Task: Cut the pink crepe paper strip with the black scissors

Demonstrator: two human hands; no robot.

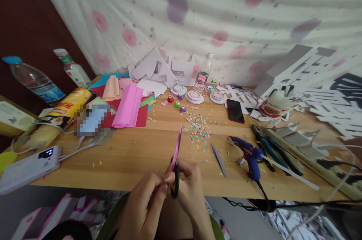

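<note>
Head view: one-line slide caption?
Both hands, left hand and right hand, work scissors over a cluttered craft table.

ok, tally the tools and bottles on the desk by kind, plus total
Plastic bottles: 3, two at the left and one by the curtain
Small paper punches: 3
Glue guns: 1
Pliers: 2
Scissors: 1, in the hands
Total: 10
</note>
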